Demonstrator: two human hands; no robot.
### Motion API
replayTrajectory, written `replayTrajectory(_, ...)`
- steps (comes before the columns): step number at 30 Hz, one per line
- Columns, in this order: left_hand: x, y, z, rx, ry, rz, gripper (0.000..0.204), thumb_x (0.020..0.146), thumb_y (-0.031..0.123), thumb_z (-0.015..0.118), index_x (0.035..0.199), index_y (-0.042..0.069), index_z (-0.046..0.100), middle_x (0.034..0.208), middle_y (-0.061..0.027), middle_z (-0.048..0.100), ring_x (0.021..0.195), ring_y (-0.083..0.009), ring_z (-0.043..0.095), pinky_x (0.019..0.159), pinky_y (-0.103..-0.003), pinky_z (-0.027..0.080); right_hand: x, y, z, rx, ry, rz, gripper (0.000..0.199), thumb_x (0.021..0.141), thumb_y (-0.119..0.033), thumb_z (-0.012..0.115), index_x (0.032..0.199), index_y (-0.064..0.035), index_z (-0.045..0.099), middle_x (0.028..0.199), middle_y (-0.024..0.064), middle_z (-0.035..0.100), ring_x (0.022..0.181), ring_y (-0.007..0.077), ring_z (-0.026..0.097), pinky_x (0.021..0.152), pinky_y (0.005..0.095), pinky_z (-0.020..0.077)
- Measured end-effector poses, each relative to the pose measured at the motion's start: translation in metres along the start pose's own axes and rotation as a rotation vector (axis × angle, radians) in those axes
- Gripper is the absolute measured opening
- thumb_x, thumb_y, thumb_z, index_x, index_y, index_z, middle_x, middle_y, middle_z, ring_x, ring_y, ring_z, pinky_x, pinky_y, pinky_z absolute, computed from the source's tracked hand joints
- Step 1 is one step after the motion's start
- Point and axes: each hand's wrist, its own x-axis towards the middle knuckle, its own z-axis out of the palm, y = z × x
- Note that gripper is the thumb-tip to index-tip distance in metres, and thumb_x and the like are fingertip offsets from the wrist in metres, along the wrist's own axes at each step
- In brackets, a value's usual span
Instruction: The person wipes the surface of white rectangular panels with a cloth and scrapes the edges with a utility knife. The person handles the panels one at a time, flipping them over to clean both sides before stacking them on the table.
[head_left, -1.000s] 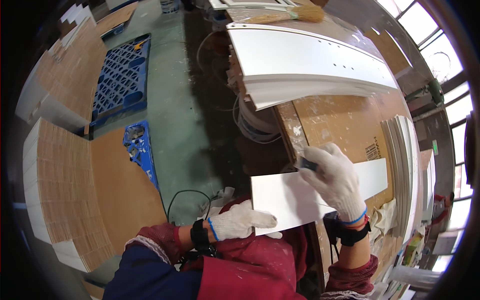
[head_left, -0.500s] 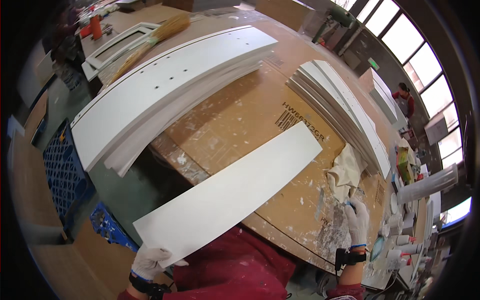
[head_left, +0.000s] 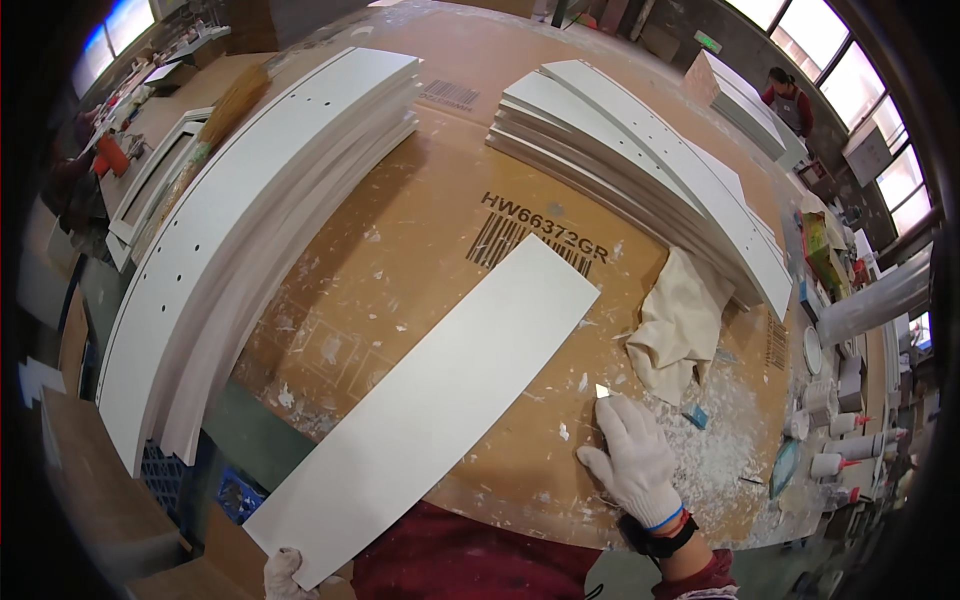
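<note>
My left hand (head_left: 284,576), in a white knit glove, grips the near end of a long white board (head_left: 430,400). The board slants away to the right, its far end lying over the cardboard-covered table (head_left: 330,330). My right hand (head_left: 632,455), also gloved, is right of the board and apart from it. Its fingers are bent over a small shiny flat piece (head_left: 602,391), of which only the tip shows. Just beyond this hand lie a crumpled cream cloth (head_left: 680,320) and a small blue block (head_left: 696,416), amid white dust and flakes.
A tall stack of white boards with holes (head_left: 230,190) stands at the left, a second stack (head_left: 640,150) at the far right. A straw broom (head_left: 232,105) lies beyond the left stack. Glue bottles (head_left: 830,464) line the right side. Another person (head_left: 790,100) is in the far right background.
My right hand has moved left, away from the cloth and the blue block, with a small shiny piece showing at its fingers. The board now slants more steeply. The view has shifted.
</note>
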Motion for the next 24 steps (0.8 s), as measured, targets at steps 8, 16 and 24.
replayTrajectory(8,0.003,-0.005,-0.005,-0.022,0.105,0.02,0.056,0.091,0.033,0.06,0.128,-0.007,0.046,0.108,-0.0184,0.067,0.072,-0.028,0.071,0.045,-0.03,0.057,0.005,0.006,-0.005,0.058,-0.101,0.023,0.054,0.071,-0.017,0.073,0.12,-0.0027,0.055,0.115,0.0116,0.055,0.104,0.0314,0.054,0.088,0.0399,0.0453)
replayTrajectory(16,0.009,-0.02,-0.042,0.09,0.173,-0.019,0.059,0.09,0.032,0.062,0.131,-0.006,0.044,0.119,-0.021,0.061,0.095,-0.0312,0.067,0.066,-0.042,0.06,0.053,-0.005,-0.018,0.142,-0.154,-0.22,0.058,0.071,-0.025,0.074,0.122,-0.0027,0.055,0.117,0.0136,0.055,0.107,0.0321,0.056,0.086,0.038,0.0463)
replayTrajectory(24,0.022,-0.015,-0.029,-0.271,-0.021,0.095,0.067,0.086,0.021,0.067,0.137,-0.004,0.031,0.122,-0.0283,0.055,0.097,-0.0449,0.064,0.06,-0.058,0.059,0.101,-0.081,0.016,0.044,-0.276,-0.856,0.084,0.074,-0.054,0.066,0.137,-0.002,0.043,0.135,0.0167,0.047,0.128,0.028,0.044,0.095,0.0429,0.0405)
